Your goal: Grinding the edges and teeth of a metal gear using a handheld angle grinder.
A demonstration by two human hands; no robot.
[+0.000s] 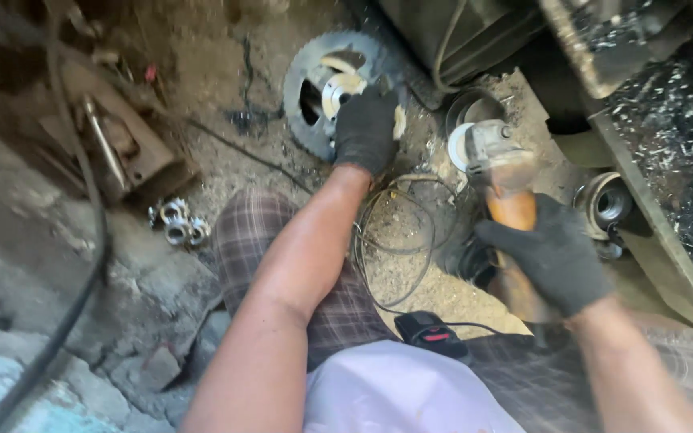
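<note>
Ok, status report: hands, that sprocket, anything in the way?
Left hand gloved, flat on sprocket lying on dirt floor. Right hand grips angle grinder, disc off the sprocket. Cable looped between.

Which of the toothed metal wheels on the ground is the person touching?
The big dark sprocket at top centre, under the gloved left hand. The small shiny gears lie untouched, clustered further left.

Dark toothed steel sprocket wheel lies flat on dusty ground — orange-bodied angle grinder nearby, disc toward it.
</note>
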